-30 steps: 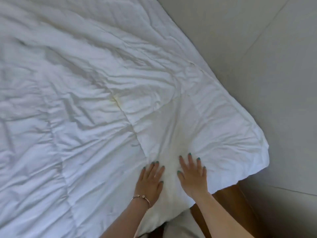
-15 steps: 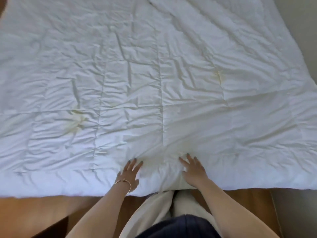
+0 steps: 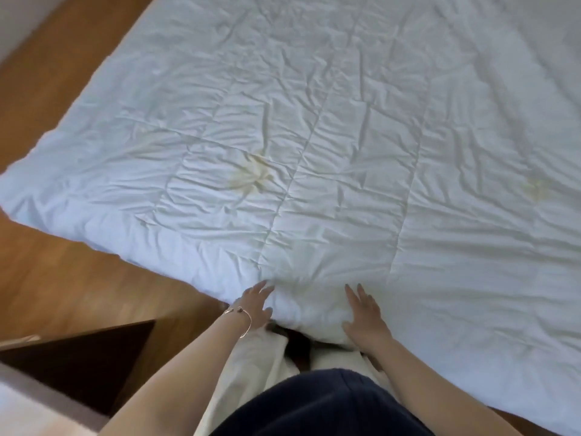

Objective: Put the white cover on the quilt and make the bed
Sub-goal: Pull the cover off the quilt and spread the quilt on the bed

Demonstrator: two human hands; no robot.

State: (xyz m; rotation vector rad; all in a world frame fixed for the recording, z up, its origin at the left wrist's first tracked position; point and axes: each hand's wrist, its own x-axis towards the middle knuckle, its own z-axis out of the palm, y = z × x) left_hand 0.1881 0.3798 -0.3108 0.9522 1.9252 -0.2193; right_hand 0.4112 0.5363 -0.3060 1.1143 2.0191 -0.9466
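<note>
Both hands lie flat, fingers straight, on the quilt's (image 3: 330, 152) 6 o'clock edge: left hand (image 3: 255, 305), right hand (image 3: 364, 316); floor (image 3: 63, 278) seemingly beneath.

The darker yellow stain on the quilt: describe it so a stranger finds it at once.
Start from the white stitched quilt spread over the wooden floor. Look left of its centre seam, up from the left hand. The stain is the ring-shaped yellow-brown stain, darker than the faint yellow mark at right.
</note>
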